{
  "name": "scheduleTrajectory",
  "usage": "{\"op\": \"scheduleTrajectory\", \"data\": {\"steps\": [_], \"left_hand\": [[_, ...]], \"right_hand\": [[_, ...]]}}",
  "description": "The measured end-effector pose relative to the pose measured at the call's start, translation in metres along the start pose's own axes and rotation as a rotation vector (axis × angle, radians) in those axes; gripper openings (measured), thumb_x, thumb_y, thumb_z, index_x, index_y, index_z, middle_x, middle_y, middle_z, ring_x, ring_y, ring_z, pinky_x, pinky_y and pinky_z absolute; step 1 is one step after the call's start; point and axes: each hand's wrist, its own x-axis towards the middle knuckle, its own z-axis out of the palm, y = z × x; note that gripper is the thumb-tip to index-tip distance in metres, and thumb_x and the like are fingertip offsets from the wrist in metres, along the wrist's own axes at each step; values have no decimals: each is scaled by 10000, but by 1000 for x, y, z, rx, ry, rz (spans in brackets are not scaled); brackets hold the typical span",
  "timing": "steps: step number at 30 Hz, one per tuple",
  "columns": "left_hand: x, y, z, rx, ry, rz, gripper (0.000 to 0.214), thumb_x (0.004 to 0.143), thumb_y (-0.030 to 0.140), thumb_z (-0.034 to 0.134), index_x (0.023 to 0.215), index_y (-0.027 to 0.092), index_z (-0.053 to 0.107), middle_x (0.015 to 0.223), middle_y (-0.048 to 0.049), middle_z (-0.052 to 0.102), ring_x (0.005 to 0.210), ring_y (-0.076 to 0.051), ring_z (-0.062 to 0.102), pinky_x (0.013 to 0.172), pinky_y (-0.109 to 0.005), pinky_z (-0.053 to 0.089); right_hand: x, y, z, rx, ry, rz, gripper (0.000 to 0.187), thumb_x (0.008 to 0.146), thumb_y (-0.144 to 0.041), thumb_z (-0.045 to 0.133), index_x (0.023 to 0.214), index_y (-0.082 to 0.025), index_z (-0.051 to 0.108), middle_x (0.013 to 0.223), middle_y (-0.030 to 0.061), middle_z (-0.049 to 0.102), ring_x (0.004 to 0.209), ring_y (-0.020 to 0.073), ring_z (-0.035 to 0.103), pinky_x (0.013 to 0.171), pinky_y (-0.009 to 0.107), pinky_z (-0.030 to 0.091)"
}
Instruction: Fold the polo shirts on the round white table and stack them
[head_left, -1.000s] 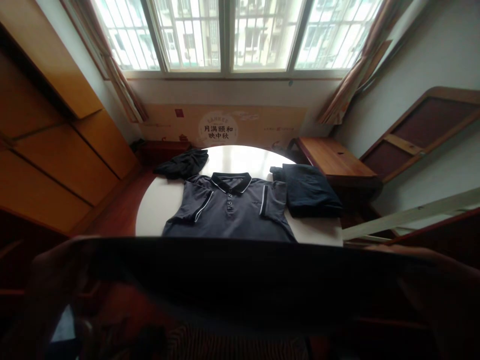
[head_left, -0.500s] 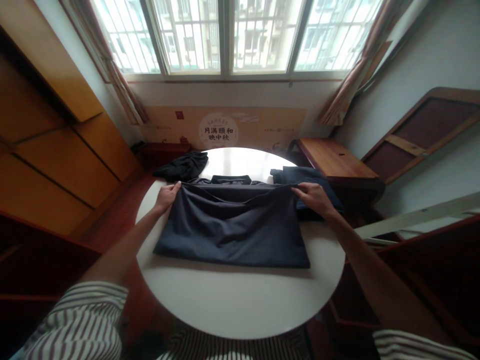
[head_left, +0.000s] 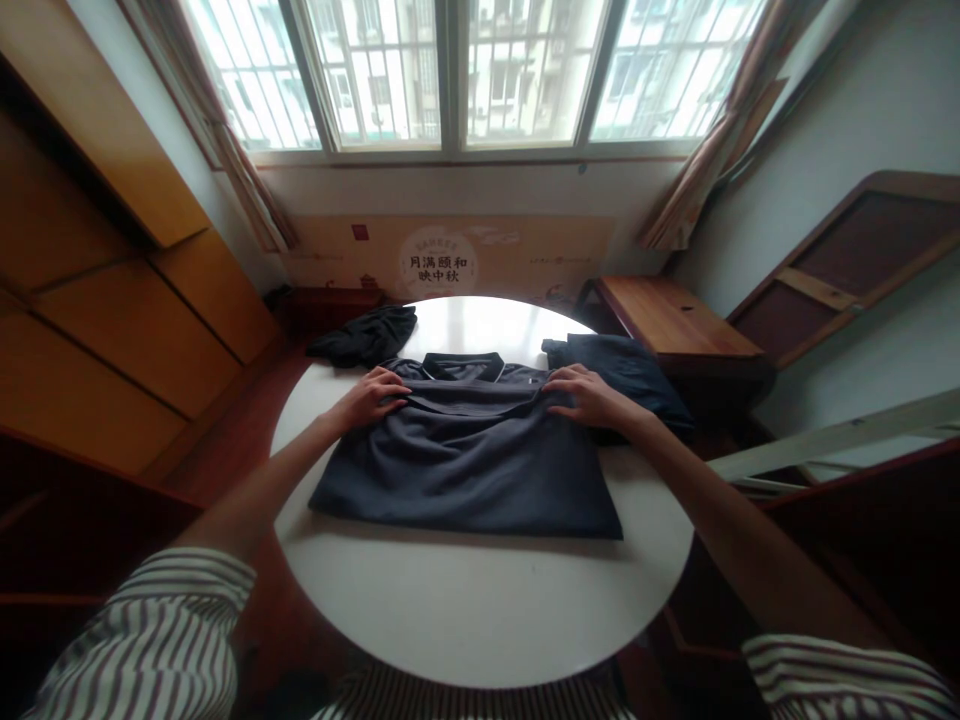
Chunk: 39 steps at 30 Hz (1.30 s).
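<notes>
Shirt (head_left: 465,470) lies on the white table (head_left: 480,610), in the middle, collar (head_left: 463,357) at the far side, straight folded edge at the near side. Lower part is doubled up over the chest, its loose hem sitting just short of the collar. So one big crosswise fold looks done, or close to it; the near edge reads fairly straight.

Left, as far as I can judge: smoothing. Hem sags in a curve between the hands, and soft wrinkles run across the top layer, mostly toward the far half. Shirt is spread wide, so the sides don't look tucked in; sleeves are mostly covered, can't tell how they lie.

Left hand (head_left: 373,395) is on the far left corner of the doubled part, fingers a bit bent, tips on the cloth by the hem. Right hand (head_left: 583,395) matches it at the far right corner, fingers reaching inward, thumb lower on the cloth. Both touch the fabric; whether either one pinches the edge or only presses it, cannot tell.

Other clothes: black cloth (head_left: 366,334) loosely bunched at far left, near the shirt's shoulder; navy cloth (head_left: 630,375) at far right, flat and squared off, looks folded already, partly behind the right hand. Neither is being handled.
</notes>
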Motion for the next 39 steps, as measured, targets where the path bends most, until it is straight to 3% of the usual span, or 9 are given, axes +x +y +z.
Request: {"op": "scheduleTrajectory", "data": {"steps": [3, 7, 12, 20, 25, 31, 39], "left_hand": [[5, -7, 4, -5, 32, -58, 282, 933, 400, 539, 964, 218, 752, 957, -83, 665, 960, -246, 564, 924, -400, 483], [15, -10, 5, -46, 93, -189, 329, 943, 435, 487, 899, 198, 711, 958, -87, 677, 965, -248, 595, 931, -382, 474], [28, -12, 5, -82, 134, -365, 398, 955, 508, 438, 888, 203, 685, 900, -90, 723, 867, -264, 666, 824, -350, 491], [23, -29, 15, 7, 146, -423, 428, 954, 557, 441, 899, 212, 689, 942, -109, 730, 900, -280, 677, 825, -357, 499], [16, -34, 21, 185, 218, -356, 489, 996, 541, 355, 888, 182, 669, 954, -136, 647, 969, -280, 615, 924, -393, 479], [13, -29, 19, 317, 103, -393, 455, 1023, 503, 317, 966, 185, 638, 972, -135, 673, 954, -284, 624, 856, -385, 470], [20, -38, 15, 304, 39, -465, 419, 1017, 491, 346, 916, 205, 635, 969, -136, 710, 959, -292, 653, 812, -368, 457]], "right_hand": [[5, 1, 5, -47, -54, 37, 231, 847, -304, 693, 1062, -240, 746, 1127, 109, 645, 1060, 293, 555, 907, 414, 475], [10, 0, 6, -116, -40, 133, 288, 920, -326, 611, 1182, -239, 694, 1081, 129, 613, 1033, 303, 537, 860, 417, 459], [17, 1, 7, -165, -83, 209, 224, 962, -310, 526, 989, -196, 717, 1066, 147, 581, 1044, 324, 506, 855, 452, 430], [18, 11, 12, -198, -106, 409, 283, 1005, -303, 397, 1053, -175, 645, 1115, 149, 603, 1050, 320, 496, 812, 404, 420], [21, 10, 12, -233, -118, 391, 287, 1009, -284, 388, 1090, -157, 632, 1143, 171, 580, 1015, 304, 507, 764, 348, 413], [23, 8, 12, -270, -145, 298, 271, 1010, -256, 397, 1066, -143, 637, 1079, 166, 603, 983, 281, 511, 817, 339, 398], [23, 2, 10, -296, -103, 288, 308, 1018, -259, 350, 1057, -169, 642, 1072, 171, 619, 962, 291, 530, 707, 338, 415]]}}
